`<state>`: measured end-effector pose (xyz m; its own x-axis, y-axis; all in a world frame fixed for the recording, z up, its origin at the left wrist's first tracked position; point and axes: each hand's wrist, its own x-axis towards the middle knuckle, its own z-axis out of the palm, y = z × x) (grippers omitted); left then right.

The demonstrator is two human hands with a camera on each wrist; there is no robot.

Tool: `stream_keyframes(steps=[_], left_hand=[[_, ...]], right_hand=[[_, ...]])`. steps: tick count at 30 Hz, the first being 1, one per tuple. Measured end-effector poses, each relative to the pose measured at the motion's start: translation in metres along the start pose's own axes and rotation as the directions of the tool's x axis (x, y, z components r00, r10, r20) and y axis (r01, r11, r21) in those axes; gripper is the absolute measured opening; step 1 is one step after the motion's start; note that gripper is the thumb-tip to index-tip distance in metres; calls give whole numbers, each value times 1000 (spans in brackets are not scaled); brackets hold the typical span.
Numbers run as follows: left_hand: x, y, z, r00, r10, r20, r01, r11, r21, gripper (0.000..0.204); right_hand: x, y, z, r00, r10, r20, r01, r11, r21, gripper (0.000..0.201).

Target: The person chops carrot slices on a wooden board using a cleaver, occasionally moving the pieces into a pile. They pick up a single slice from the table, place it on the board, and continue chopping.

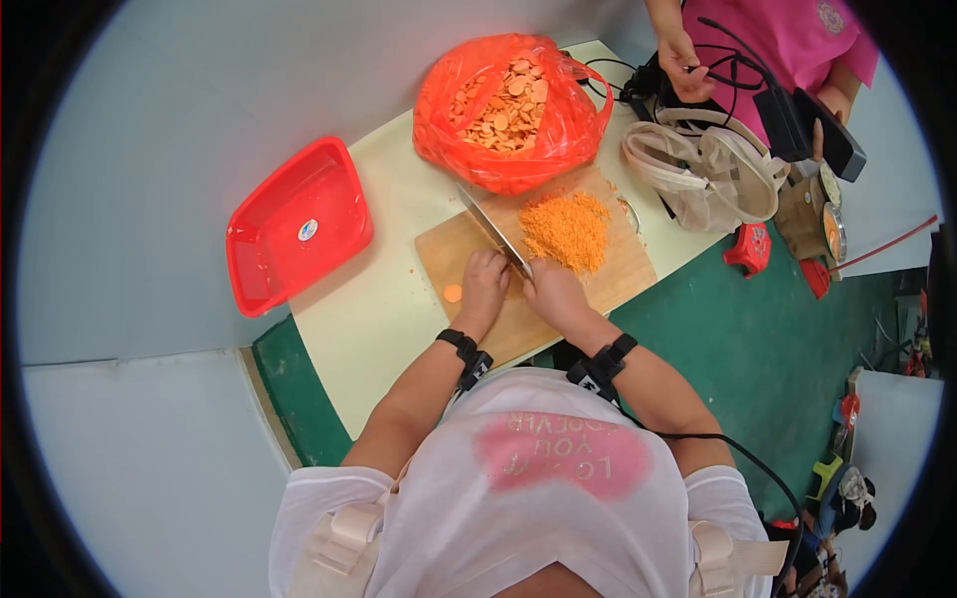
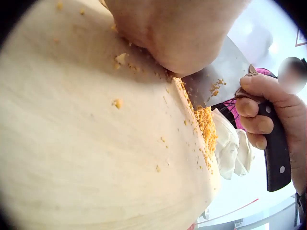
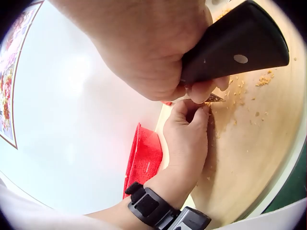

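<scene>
My right hand [image 1: 555,291] grips the black riveted handle [image 3: 240,43] of a wide-bladed cleaver [image 1: 490,223]. Orange crumbs cling to its blade [image 2: 218,79]. On the wooden cutting board [image 1: 620,277], my left hand [image 1: 483,291] rests with bent fingers right beside the blade. I cannot tell what lies under those fingertips. To the right of the blade is a heap of finely chopped carrot [image 1: 565,231]. A single round carrot slice [image 1: 453,293] lies left of my left hand, and small orange bits are scattered over the board.
Behind the board stands a red plastic bag [image 1: 578,130] full of carrot slices. A red basin [image 1: 344,189] sits at the table's left edge. A beige mesh bag [image 1: 743,189] lies at the right end. Across the table, a person in pink [image 1: 788,40] holds black cables and a device.
</scene>
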<state>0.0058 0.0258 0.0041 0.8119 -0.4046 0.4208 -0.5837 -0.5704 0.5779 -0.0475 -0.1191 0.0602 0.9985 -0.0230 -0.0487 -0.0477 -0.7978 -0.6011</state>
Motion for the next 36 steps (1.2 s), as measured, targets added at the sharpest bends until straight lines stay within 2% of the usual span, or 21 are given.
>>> stream_keyframes(steps=[3,5,6,8,12,14,17,24,26,27,30,32,36], left_hand=[[-1,-2,1,1000,7,0,-7,1000,8,13],[-1,1,-1,1000,21,-18,-21,1000,-16,13],[0,2,-2,999,24,-21,-25,1000,-16,13],[0,3,-3,997,-63,53,62,998,18,13],[-4,0,-1,1000,-28,-5,28,999,-27,12],[-3,2,1,999,-23,-25,22,999,-27,12],[-1,0,1,1000,-11,-16,10,1000,-30,11],[3,4,-10,1000,-2,25,3,1000,-30,12],[0,8,-14,977,-213,10,210,955,-210,11],[-1,7,-16,976,-215,9,213,955,-208,11],[-4,3,-17,983,-185,15,185,972,-146,11],[-4,5,-12,996,-93,-16,91,992,-87,11],[-3,3,-3,996,-86,-32,86,996,-24,10]], right_hand=[[6,-9,0,996,59,61,-57,998,-33,19],[13,-17,-6,993,97,73,-99,995,16,18],[13,-17,-7,993,96,69,-97,995,15,18],[15,-15,-7,995,86,57,-89,994,56,18],[6,-8,-5,993,98,71,-103,992,73,19],[1,-9,-9,997,63,35,-65,996,60,19],[1,-12,-7,988,111,104,-112,994,-1,20],[16,-19,-8,990,87,107,-89,996,10,23],[17,-12,-4,983,125,135,-127,992,10,24],[17,-12,-4,983,123,138,-126,992,12,24],[17,-12,-4,987,122,105,-122,992,-13,21],[16,-12,-5,988,117,100,-117,993,-6,22],[17,-13,-6,986,125,112,-122,992,-29,22]])
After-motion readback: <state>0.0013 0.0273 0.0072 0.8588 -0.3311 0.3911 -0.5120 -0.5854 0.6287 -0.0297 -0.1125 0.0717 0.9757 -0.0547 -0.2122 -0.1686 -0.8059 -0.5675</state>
